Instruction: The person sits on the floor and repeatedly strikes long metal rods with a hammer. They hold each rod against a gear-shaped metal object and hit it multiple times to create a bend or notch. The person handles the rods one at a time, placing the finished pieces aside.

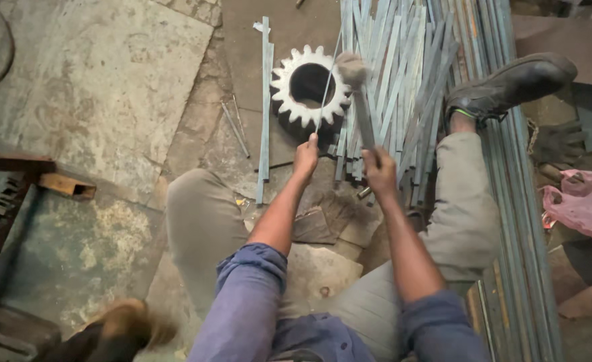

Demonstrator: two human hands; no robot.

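Hands both closed. We see the left hand (305,155) pinching a thin grey metal strip (327,84) that slants over the toothed steel gear wheel (309,87) just beyond; the right hand (380,173) grips a blurred wooden-handled hammer (357,94), its head beside the strip's far end.

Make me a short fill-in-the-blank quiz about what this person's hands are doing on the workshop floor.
1. The right hand grips the handle of a ____, its head blurred above the gear.
2. The left hand holds a thin metal rod over a toothed ____.
3. The long flat metal strips lie on the ____.
4. The person's boot rests on a pile of ____.

Missing words: hammer; gear; floor; metal strips
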